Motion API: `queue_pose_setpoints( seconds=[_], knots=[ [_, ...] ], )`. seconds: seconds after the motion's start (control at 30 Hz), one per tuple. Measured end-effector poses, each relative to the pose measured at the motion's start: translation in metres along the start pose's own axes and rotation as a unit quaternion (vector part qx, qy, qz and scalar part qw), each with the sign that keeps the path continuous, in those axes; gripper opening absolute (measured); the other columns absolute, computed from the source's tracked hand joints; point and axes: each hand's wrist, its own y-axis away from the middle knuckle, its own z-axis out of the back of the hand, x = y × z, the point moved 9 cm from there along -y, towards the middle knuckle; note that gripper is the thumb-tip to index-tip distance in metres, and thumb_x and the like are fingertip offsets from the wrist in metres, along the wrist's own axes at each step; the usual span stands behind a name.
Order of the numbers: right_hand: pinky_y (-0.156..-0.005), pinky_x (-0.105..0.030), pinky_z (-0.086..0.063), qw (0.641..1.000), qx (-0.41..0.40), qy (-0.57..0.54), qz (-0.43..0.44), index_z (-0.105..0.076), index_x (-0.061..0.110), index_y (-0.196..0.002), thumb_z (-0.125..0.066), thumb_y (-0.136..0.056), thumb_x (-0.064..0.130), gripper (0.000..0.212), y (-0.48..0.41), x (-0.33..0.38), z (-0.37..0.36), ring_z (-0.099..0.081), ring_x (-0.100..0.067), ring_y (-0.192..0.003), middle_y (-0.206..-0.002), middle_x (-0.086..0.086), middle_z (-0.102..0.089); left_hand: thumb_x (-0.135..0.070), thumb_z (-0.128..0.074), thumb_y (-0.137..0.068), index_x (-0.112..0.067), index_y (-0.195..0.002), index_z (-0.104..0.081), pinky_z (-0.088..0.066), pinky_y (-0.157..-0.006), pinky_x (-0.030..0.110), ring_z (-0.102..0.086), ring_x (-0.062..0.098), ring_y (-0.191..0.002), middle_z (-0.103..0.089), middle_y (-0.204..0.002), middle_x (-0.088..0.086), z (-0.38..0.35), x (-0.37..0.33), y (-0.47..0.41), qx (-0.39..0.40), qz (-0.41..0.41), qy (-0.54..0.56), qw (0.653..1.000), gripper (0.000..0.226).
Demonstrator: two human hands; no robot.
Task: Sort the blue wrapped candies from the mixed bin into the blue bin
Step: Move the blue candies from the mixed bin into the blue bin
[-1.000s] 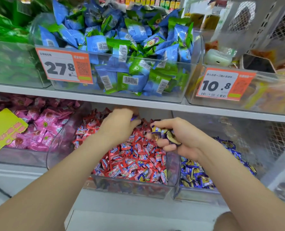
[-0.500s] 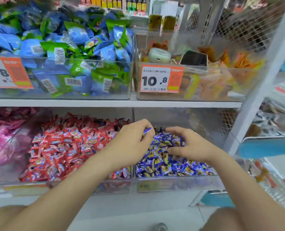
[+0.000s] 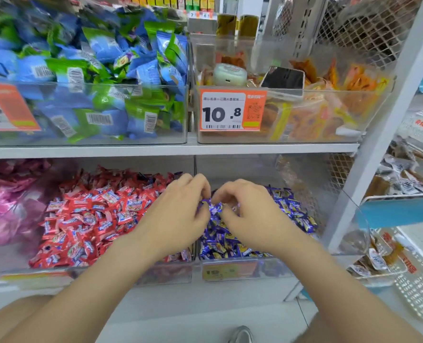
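**Blue candies held over blue bin, not yet dropped**

The left hand (image 3: 180,216) and right hand (image 3: 252,219) meet above the blue bin (image 3: 242,269), which sits just right of the mixed bin (image 3: 166,273) of mostly red sweets. Both grips are clenched, fingertips pinching one small cluster of blue candies (image 3: 213,208). The left arm reaches across the divider. Probably held here so the picks land on the matching pile. Can't tell whether the cluster touches the pile. Next step is likely to release both grips. Risk: a candy slips left over the divider.

Orange price tag (image 3: 232,111) on upper-rt bin (image 3: 369,95): "10.8". Left tag (image 3: 7,107): "8" only. Label (image 3: 220,271) on blue bin (image 3: 274,268): blurred.
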Motion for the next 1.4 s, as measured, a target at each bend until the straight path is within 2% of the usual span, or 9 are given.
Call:
queue_pose_setpoints(
  seconds=[0.17, 0.3, 0.43, 0.53, 0.77, 1.0, 1.2, 1.3, 1.4],
  knots=[
    [-0.084, -0.027, -0.047, 0.992, 0.016, -0.003, 0.123, -0.074, 0.027, -0.104, -0.059, -0.086, 0.002, 0.034, -0.013, 0.069, -0.031, -0.057, -0.008, -0.086, -0.098, 0.010, -0.064, -0.034, -0.063, -0.092, -0.036, -0.095, -0.053, -0.049, -0.088, 0.042, -0.050, 0.019, -0.096, -0.047, -0.100, -0.009, 0.025, 0.082, 0.032, 0.122, 0.087, -0.141, 0.979, 0.010],
    [-0.087, -0.037, -0.054, 0.968, 0.144, 0.091, 0.185, -0.071, 0.028, -0.115, -0.078, -0.089, 0.022, 0.027, -0.032, 0.088, -0.085, -0.053, -0.010, -0.088, -0.099, 0.010, -0.068, -0.060, -0.074, -0.079, -0.041, -0.113, -0.047, -0.039, -0.098, 0.043, -0.031, 0.023, -0.111, -0.030, -0.117, -0.005, 0.030, 0.143, 0.074, 0.229, 0.164, -0.212, 0.936, 0.047],
    [-0.099, -0.044, -0.051, 0.941, 0.209, 0.127, 0.236, -0.057, 0.030, -0.142, -0.086, -0.084, 0.032, 0.065, -0.045, 0.111, -0.142, -0.060, -0.025, -0.122, -0.133, 0.000, -0.066, -0.068, -0.083, -0.065, -0.046, -0.113, -0.047, -0.036, -0.096, 0.043, -0.027, 0.022, -0.119, -0.026, -0.124, -0.010, 0.043, 0.162, 0.088, 0.214, 0.152, -0.180, 0.948, 0.064],
    [-0.099, -0.044, -0.049, 0.919, 0.237, 0.115, 0.295, -0.049, 0.037, -0.151, -0.084, -0.084, 0.025, 0.077, -0.051, 0.132, -0.177, -0.052, -0.031, -0.122, -0.139, -0.003, -0.053, -0.063, -0.087, -0.061, -0.046, -0.110, -0.048, -0.040, -0.103, 0.047, -0.024, 0.020, -0.122, -0.027, -0.126, -0.015, 0.046, 0.172, 0.090, 0.213, 0.139, -0.124, 0.959, 0.065],
    [-0.090, -0.040, -0.053, 0.930, 0.249, 0.141, 0.230, -0.075, 0.031, -0.121, -0.086, -0.083, 0.039, 0.040, -0.085, 0.109, -0.165, -0.059, -0.019, -0.097, -0.101, 0.005, -0.064, -0.036, -0.079, -0.077, -0.044, -0.100, -0.052, -0.037, -0.096, 0.046, -0.026, 0.014, -0.106, -0.030, -0.121, -0.020, 0.055, 0.183, 0.081, 0.158, 0.096, -0.165, 0.969, 0.037],
    [-0.091, -0.040, -0.055, 0.940, 0.157, 0.238, 0.187, -0.071, 0.033, -0.122, -0.073, -0.085, 0.013, 0.042, -0.091, 0.091, -0.135, -0.065, -0.024, -0.111, -0.111, 0.004, -0.072, -0.017, -0.073, -0.075, -0.049, -0.106, -0.055, -0.029, -0.098, 0.043, -0.029, 0.014, -0.121, -0.034, -0.131, -0.023, 0.056, 0.171, 0.082, 0.167, 0.078, -0.124, 0.975, 0.048],
    [-0.085, -0.032, -0.048, 0.956, 0.187, 0.095, 0.206, -0.071, 0.035, -0.107, -0.088, -0.079, 0.036, 0.033, -0.072, 0.112, -0.129, -0.056, -0.011, -0.098, -0.104, 0.009, -0.060, -0.063, -0.084, -0.070, -0.047, -0.096, -0.066, -0.033, -0.094, 0.039, -0.032, 0.012, -0.114, -0.038, -0.119, -0.025, 0.041, 0.155, 0.087, 0.190, 0.052, -0.084, 0.977, 0.036],
    [-0.079, -0.034, -0.053, 0.933, 0.269, 0.077, 0.225, -0.073, 0.032, -0.111, -0.088, -0.078, 0.038, 0.037, -0.055, 0.122, -0.160, -0.056, -0.007, -0.076, -0.085, 0.010, -0.063, -0.067, -0.080, -0.072, -0.043, -0.099, -0.062, -0.033, -0.088, 0.039, -0.031, 0.017, -0.111, -0.034, -0.117, -0.018, 0.028, 0.159, 0.085, 0.203, 0.044, -0.156, 0.966, 0.040],
    [-0.073, -0.038, -0.053, 0.926, 0.237, 0.140, 0.259, -0.069, 0.031, -0.110, -0.085, -0.079, 0.039, 0.035, -0.057, 0.129, -0.176, -0.051, -0.014, -0.073, -0.075, 0.013, -0.053, -0.062, -0.083, -0.071, -0.045, -0.096, -0.054, -0.033, -0.087, 0.040, -0.028, 0.018, -0.108, -0.031, -0.116, -0.014, 0.026, 0.162, 0.082, 0.210, 0.035, -0.191, 0.958, 0.042]
  ],
)
